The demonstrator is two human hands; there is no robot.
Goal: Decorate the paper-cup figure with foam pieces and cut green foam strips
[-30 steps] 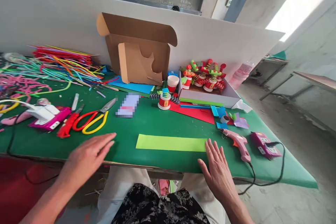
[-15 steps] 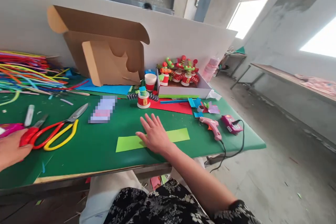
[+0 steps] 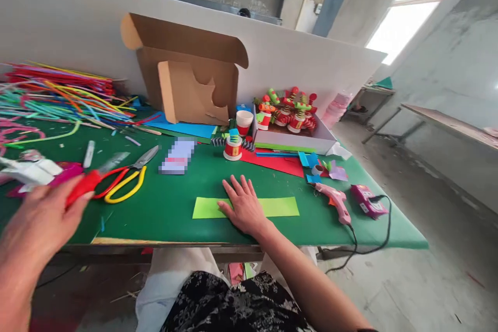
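My left hand (image 3: 42, 220) is closed round the handle of red-handled scissors (image 3: 86, 187), held over the left of the table. Their blades are smeared by motion. Just beyond them lie larger scissors (image 3: 130, 179) with one red and one yellow handle. My right hand (image 3: 246, 205) lies flat, fingers spread, on a light green paper strip (image 3: 280, 206) near the front edge. The strip shows on both sides of the hand. Past my right fingertips stands a red and white paper cup figure (image 3: 233, 150) with folded dark arms and blue-green paper on top.
A pink glue gun (image 3: 336, 202) and a purple box with a cable (image 3: 369, 201) lie at right. Finished cup figures fill a white tray (image 3: 299, 140) behind. A cardboard box (image 3: 187, 93) and pipe cleaners (image 3: 66, 98) stand at back left.
My left hand has lifted the red-handled scissors and carries them toward the right. My right hand stays flat on the green strip. The view has swung left.
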